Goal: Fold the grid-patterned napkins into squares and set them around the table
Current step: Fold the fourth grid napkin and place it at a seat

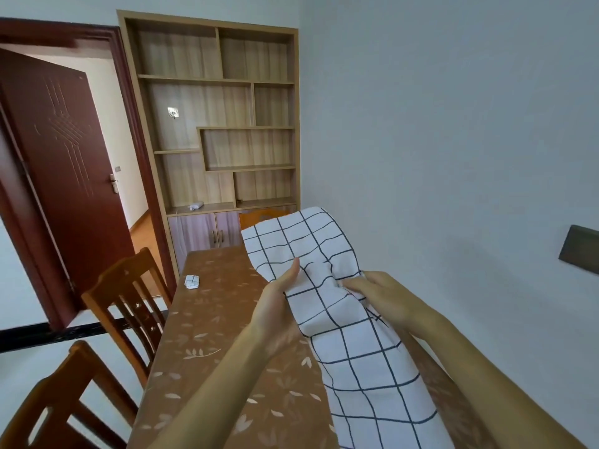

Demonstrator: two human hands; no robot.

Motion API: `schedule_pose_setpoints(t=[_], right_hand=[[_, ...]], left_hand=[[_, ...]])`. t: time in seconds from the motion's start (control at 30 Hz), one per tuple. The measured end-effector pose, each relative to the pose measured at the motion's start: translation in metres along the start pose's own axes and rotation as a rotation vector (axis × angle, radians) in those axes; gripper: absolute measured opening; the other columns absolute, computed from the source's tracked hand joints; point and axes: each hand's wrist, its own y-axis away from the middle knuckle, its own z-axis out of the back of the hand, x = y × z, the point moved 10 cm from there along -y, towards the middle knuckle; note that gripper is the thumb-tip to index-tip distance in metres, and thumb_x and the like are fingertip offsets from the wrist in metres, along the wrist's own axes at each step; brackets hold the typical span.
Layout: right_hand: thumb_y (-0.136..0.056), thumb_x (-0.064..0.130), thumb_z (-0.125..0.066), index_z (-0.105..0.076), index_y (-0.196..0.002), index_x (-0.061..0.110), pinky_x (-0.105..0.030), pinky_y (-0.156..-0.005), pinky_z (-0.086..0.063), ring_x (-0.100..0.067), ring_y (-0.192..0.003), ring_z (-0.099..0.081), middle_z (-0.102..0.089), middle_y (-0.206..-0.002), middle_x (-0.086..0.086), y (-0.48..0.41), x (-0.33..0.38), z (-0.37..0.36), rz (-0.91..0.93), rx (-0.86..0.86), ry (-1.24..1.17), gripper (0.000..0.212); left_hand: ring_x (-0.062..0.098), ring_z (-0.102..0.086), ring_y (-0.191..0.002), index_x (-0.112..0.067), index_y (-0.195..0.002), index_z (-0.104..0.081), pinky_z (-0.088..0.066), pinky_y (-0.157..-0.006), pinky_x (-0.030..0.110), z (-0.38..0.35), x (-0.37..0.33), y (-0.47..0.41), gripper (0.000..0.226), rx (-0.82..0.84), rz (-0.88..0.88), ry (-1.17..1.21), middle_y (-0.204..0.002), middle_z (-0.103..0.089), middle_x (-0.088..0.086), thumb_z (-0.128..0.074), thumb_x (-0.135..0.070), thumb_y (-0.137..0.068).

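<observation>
Left hand (275, 303): thumb laid over the left edge of the cloth, other fingers hidden beneath it; it grips the cloth.
Right hand (385, 296): fingers (355, 284) curled, pinching a bunched crease at 3 o'clock from the left thumb.
Item held: large white fabric napkin with dark grid lines (356, 358), unfolded and raised over the worktop. Its upper end arches away toward 12 o'clock and its lower end trails to 6 o'clock between the forearms.
Item placed: small folded grid-patterned square (191, 282), at 9 o'clock from the hands, by the left edge.
Worktop: long table under a brown leaf-printed cover (220, 345).
Seats: brown slatted wooden chair (129, 296) beside the placed square; second wooden chair (64, 400) at 7 o'clock.
Progress (judged): one place set. Folding of the held napkin has barely begun, and no other place shows a napkin.
</observation>
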Motion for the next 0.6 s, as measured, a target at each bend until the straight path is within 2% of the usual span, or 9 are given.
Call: schedule_pose_setpoints(t=[0.07,0.13,0.2,0.3,0.37,0.4,0.47,0.53,0.6], right_hand=[[-0.097,0.029,-0.053,-0.054,-0.082,0.005,-0.019,-0.06,-0.038,-0.012,-0.068,-0.048,-0.048,-0.076,-0.004,-0.002,-0.001,0.01,0.027,-0.093,0.092,0.028],[-0.096,0.021,-0.053,-0.058,-0.085,0.007,-0.015,-0.057,-0.038,-0.007,-0.061,-0.045,-0.049,-0.07,0.001,-0.002,0.002,0.018,0.076,-0.158,0.162,0.018],[-0.096,0.015,-0.05,-0.052,-0.073,0.02,-0.02,-0.056,-0.036,-0.004,-0.053,-0.038,-0.044,-0.058,0.012,-0.002,0.004,0.023,0.125,-0.202,0.211,0.024],[-0.099,0.015,-0.047,-0.038,-0.066,0.021,-0.022,-0.053,-0.028,-0.005,-0.051,-0.028,-0.033,-0.054,0.014,0.0,0.007,0.029,0.174,-0.238,0.277,0.035],[-0.101,0.017,-0.045,-0.041,-0.07,0.013,-0.023,-0.053,-0.028,-0.006,-0.052,-0.029,-0.035,-0.058,0.011,-0.001,0.009,0.027,0.2,-0.219,0.346,0.031],[-0.102,0.017,-0.044,-0.043,-0.073,0.008,-0.024,-0.054,-0.028,-0.006,-0.052,-0.03,-0.037,-0.059,0.007,-0.002,0.012,0.024,0.217,-0.202,0.387,0.03],[-0.103,0.016,-0.043,-0.051,-0.082,0.006,-0.024,-0.056,-0.032,-0.006,-0.054,-0.037,-0.043,-0.062,0.006,-0.003,0.019,0.015,0.247,-0.15,0.457,0.025],[-0.103,0.015,-0.042,-0.062,-0.1,0.01,-0.023,-0.062,-0.042,-0.004,-0.061,-0.05,-0.055,-0.069,0.008,-0.005,0.03,0.001,0.273,-0.073,0.521,0.021],[-0.102,0.013,-0.044,-0.066,-0.105,0.013,-0.018,-0.07,-0.046,0.0,-0.072,-0.058,-0.061,-0.08,0.011,-0.005,0.041,-0.009,0.3,-0.023,0.564,0.023]], left_hand=[[0.037,-0.062,-0.124,-0.007,-0.135,-0.059,-0.041,-0.111,0.055,0.008,-0.006,0.005,0.049,-0.115,-0.002,-0.153,-0.134,-0.065,0.018,-0.047,-0.041,-0.102],[0.032,-0.068,-0.116,-0.011,-0.13,-0.063,-0.047,-0.106,0.052,0.022,-0.014,0.008,0.05,-0.239,-0.023,-0.322,-0.126,-0.071,0.011,-0.063,-0.043,-0.091],[0.025,-0.063,-0.124,-0.019,-0.141,-0.052,-0.048,-0.107,0.047,0.034,-0.031,0.013,0.076,-0.341,-0.136,-0.601,-0.135,-0.066,0.0,-0.08,-0.05,-0.077],[0.019,-0.035,-0.146,-0.025,-0.157,-0.019,-0.035,-0.118,0.045,0.043,-0.079,0.034,0.102,-0.65,-0.522,-1.02,-0.159,-0.035,-0.004,-0.082,-0.045,-0.078],[0.018,-0.022,-0.151,-0.02,-0.158,-0.016,-0.026,-0.123,0.044,0.018,-0.111,0.058,0.1,-0.79,-0.906,-1.344,-0.164,-0.024,0.003,-0.079,-0.037,-0.083],[0.019,-0.022,-0.152,-0.017,-0.157,-0.023,-0.024,-0.124,0.043,-0.006,-0.115,0.062,0.091,-0.729,-1.098,-1.548,-0.163,-0.026,0.007,-0.077,-0.032,-0.085],[0.025,-0.029,-0.15,-0.016,-0.148,-0.044,-0.027,-0.122,0.044,-0.053,-0.095,0.051,0.068,-0.39,-1.278,-1.896,-0.159,-0.035,0.013,-0.074,-0.025,-0.088],[0.028,-0.032,-0.149,-0.019,-0.142,-0.053,-0.026,-0.122,0.049,-0.077,-0.066,0.03,0.056,-0.077,-1.203,-2.127,-0.158,-0.039,0.012,-0.073,-0.026,-0.09],[0.024,-0.038,-0.146,-0.021,-0.138,-0.057,-0.024,-0.121,0.054,-0.082,-0.051,0.012,0.047,0.089,-1.064,-2.243,-0.147,-0.054,0.005,-0.069,-0.028,-0.092]])
